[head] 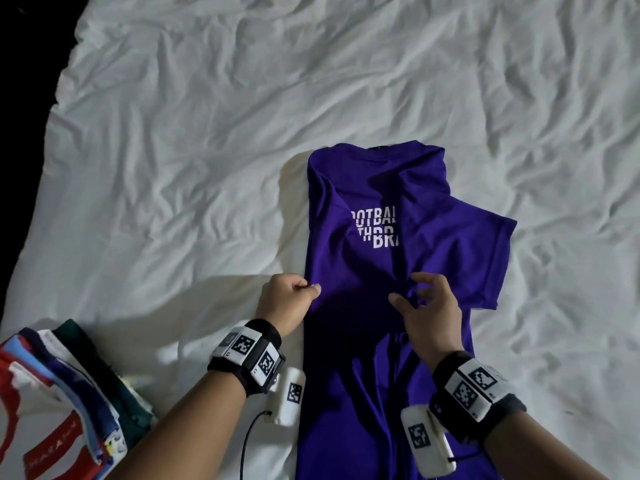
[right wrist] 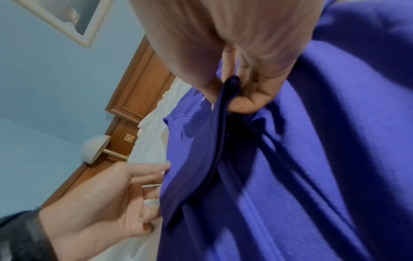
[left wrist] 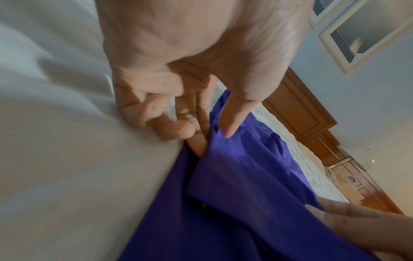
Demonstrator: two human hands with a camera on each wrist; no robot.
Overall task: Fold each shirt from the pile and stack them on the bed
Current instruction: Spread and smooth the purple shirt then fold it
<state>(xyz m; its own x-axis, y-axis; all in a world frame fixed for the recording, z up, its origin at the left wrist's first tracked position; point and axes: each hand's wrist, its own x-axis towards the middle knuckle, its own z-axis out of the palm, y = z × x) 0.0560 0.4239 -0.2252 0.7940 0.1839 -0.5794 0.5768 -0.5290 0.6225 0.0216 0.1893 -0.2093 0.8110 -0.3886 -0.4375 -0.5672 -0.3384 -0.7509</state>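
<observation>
A purple shirt (head: 433,244) with white lettering lies lengthwise on the white bed (head: 225,116), its left side folded in and its right sleeve spread out. My left hand (head: 311,287) pinches the shirt's left edge between thumb and fingers; the left wrist view shows the thumb on top of the purple cloth (left wrist: 234,194) and the fingers under it, at the left hand (left wrist: 212,136). My right hand (head: 410,292) pinches a raised fold near the shirt's middle. In the right wrist view the right hand (right wrist: 232,98) holds that dark ridge of the shirt (right wrist: 312,159).
A pile of shirts (head: 69,386) in red, white, blue and green lies at the bed's near left corner. The bed's left edge (head: 52,109) drops into darkness. A wooden headboard (right wrist: 143,84) and a wall lamp (right wrist: 93,150) stand at the far end.
</observation>
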